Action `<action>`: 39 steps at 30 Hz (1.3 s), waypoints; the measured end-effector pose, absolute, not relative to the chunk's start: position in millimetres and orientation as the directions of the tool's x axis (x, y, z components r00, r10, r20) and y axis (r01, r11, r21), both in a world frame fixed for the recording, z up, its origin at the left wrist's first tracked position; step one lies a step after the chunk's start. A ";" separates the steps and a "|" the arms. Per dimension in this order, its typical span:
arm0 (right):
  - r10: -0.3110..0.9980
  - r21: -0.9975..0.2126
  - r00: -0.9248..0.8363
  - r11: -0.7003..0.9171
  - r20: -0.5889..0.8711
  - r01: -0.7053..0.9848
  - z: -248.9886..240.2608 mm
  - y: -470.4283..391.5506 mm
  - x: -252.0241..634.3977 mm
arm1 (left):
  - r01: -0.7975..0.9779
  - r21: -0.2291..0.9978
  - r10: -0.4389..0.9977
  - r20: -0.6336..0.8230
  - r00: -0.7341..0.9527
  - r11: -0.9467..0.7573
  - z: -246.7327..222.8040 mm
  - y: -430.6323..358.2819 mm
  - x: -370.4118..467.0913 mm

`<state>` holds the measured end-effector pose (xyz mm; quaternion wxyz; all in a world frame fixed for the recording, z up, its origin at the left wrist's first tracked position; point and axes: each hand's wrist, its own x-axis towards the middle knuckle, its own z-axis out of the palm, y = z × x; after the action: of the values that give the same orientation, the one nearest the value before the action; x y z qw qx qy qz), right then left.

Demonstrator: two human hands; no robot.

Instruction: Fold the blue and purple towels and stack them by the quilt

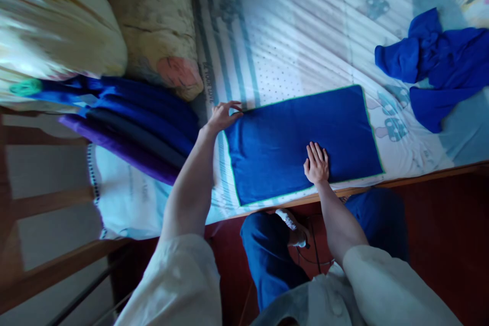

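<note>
Blue cloth [290,132] lies flat along near edge of bed [420,177], long axis roughly parallel; left hand [222,116] at its far left corner, fingers curved, pinch unconfirmed; right hand [318,164] palm-down on it, fingers together

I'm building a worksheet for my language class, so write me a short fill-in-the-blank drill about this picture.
1. The spread blue cloth has a thin ____ edging.
2. The left hand is at the cloth's far left ____.
3. The right hand lies ____ down on the cloth.
4. The roll of fabric along the near side of the clothes pile is ____.

Missing words: green; corner; palm; purple.
</note>
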<state>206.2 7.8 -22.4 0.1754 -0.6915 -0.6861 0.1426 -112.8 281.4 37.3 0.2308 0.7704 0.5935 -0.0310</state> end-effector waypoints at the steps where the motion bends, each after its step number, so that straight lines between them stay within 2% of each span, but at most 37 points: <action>1: 0.999 -0.438 0.017 0.003 0.042 0.899 -22.5 7.8 206.1 | 0.930 0.313 0.878 -0.366 0.308 -0.196 38.1 288.7 -112.9; 6: 0.999 -0.430 0.011 0.007 0.040 0.903 -21.1 7.7 206.3 | 0.960 0.204 0.822 -0.501 0.270 -0.191 39.6 306.3 -121.4; 10: 0.999 -0.433 0.007 0.009 0.037 0.901 -21.0 7.2 206.6 | 0.975 0.140 0.869 -0.443 0.219 -0.175 49.0 300.8 -132.6; 15: 0.999 -0.448 0.007 0.009 0.033 0.894 -21.5 6.7 206.9 | 0.962 0.249 0.987 -0.086 0.138 -0.113 46.9 247.9 -86.0; 17: 0.999 -0.451 0.013 0.005 0.037 0.893 -21.1 6.8 206.8 | 0.918 0.324 0.966 -0.040 0.254 -0.228 33.3 214.4 -52.4; 19: 0.999 -0.450 0.020 0.000 0.039 0.893 -20.7 7.0 206.6 | 0.844 0.393 0.906 -0.057 0.420 -0.366 15.6 185.6 -29.6; 20: 0.999 -0.449 0.022 -0.002 0.039 0.893 -20.6 7.1 206.4 | 0.832 0.416 0.903 -0.058 0.426 -0.366 7.1 176.0 -26.2; 22: 0.999 -0.446 0.022 -0.005 0.034 0.895 -20.8 7.3 206.2 | 0.861 0.444 0.952 -0.049 0.301 -0.249 -6.1 169.7 -38.0; 26: 1.000 -0.441 0.022 -0.011 0.020 0.898 -21.9 7.5 205.8 | 0.884 0.455 0.994 -0.061 -0.088 0.106 -13.8 192.0 -98.1; 29: 1.000 -0.441 0.026 -0.018 0.012 0.897 -21.7 7.7 205.2 | 0.868 0.453 0.977 -0.041 -0.209 0.205 -8.4 191.0 -109.0; 32: 1.000 -0.437 0.019 -0.010 0.016 0.900 -20.5 8.0 204.9 | 0.867 0.493 0.994 0.029 -0.103 0.075 -2.3 143.3 -64.6; 35: 1.000 -0.423 0.017 -0.007 0.019 0.906 -19.3 8.0 205.3 | 0.847 0.527 0.995 -0.023 0.099 -0.072 -3.6 71.9 -3.5; 39: 1.000 -0.393 0.019 -0.019 -0.004 0.919 -17.3 8.0 205.8 | 0.845 0.529 0.996 -0.003 0.088 -0.073 -13.5 18.9 33.6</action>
<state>205.8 8.0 -17.3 0.1417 -0.6995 -0.6859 0.1418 33.6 18.9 -13.5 0.2039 0.7090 0.6494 0.1846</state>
